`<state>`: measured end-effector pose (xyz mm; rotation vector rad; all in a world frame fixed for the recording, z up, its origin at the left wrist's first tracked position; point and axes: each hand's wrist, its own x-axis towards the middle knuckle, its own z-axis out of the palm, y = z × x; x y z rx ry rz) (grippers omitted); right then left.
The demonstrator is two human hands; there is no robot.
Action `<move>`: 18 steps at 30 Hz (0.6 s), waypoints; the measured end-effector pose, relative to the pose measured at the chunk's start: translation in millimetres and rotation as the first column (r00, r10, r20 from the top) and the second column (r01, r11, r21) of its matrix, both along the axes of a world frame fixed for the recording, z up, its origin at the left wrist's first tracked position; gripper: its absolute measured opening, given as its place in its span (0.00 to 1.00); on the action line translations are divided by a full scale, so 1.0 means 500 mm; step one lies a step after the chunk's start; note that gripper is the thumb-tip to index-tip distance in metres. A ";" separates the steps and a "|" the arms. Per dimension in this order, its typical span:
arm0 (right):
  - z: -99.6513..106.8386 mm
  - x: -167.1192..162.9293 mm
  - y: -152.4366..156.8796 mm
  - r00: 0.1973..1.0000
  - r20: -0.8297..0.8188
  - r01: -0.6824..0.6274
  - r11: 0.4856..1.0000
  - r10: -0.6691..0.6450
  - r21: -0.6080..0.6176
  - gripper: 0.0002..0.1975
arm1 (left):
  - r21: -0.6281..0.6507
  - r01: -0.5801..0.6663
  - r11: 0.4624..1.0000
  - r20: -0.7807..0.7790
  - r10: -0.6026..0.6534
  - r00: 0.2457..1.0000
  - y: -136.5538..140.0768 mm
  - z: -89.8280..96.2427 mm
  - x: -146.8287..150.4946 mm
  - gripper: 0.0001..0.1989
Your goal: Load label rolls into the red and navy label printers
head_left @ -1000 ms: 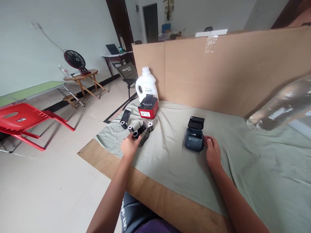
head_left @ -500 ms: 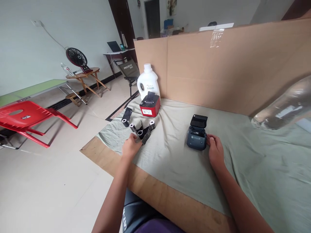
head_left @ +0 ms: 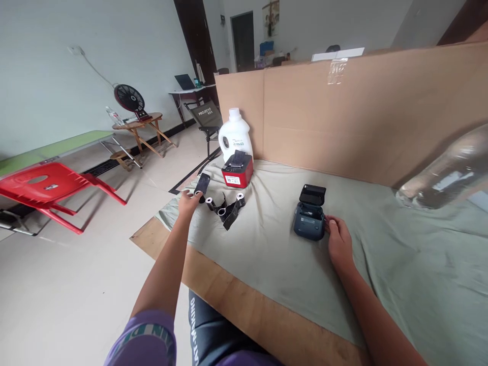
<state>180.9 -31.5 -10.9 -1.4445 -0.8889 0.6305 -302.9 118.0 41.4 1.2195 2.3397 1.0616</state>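
Note:
My left hand reaches to the leftmost black paper roll, whose loose end lies on the cloth. Its fingers are apart, and the thumb side is at the roll's white core. Several more black rolls, partly unwound, lie just to the right. My right hand is at the right side of a small dark blue portable printer, fingers bent against its edge. The printer's black lid is raised and shows the bay inside. Behind the rolls stands a red and black printer with a black strip coming out of its top.
A white jug stands behind the red printer, against a cardboard wall. Greyish-green cloth covers the wooden board. A plastic-wrapped bundle lies at right. A red stool is on the floor at left.
My left hand has moved left and back, from the middle rolls to the leftmost one. My right hand stays beside the portable printer. The view has tilted slightly upward.

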 end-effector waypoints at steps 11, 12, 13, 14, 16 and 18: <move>0.005 0.002 -0.001 0.998 0.066 0.008 1.000 -0.007 -0.023 0.19 | -0.204 0.091 0.975 -0.062 -0.105 0.993 0.112 0.000 -0.035 0.15; 0.005 0.002 -0.001 0.997 0.072 0.010 1.000 -0.009 -0.025 0.19 | -0.241 0.098 0.966 -0.077 -0.119 0.990 0.123 0.007 -0.037 0.13; 0.006 0.001 -0.001 0.997 0.078 0.012 1.000 -0.010 -0.026 0.19 | -0.275 0.107 0.955 -0.094 -0.138 0.986 0.131 0.015 -0.038 0.11; 0.007 0.001 0.000 0.997 0.082 0.013 1.000 -0.011 -0.027 0.19 | -0.304 0.118 0.945 -0.114 -0.159 0.981 0.138 0.023 -0.037 0.10; 0.008 0.000 0.000 0.997 0.082 0.013 1.000 -0.010 -0.027 0.20 | -0.344 0.133 0.929 -0.160 -0.197 0.967 0.144 0.036 -0.032 0.09; 0.009 0.000 0.000 0.997 0.079 0.010 1.000 -0.008 -0.029 0.20 | -0.363 0.135 0.922 -0.214 -0.224 0.951 0.145 0.044 -0.024 0.08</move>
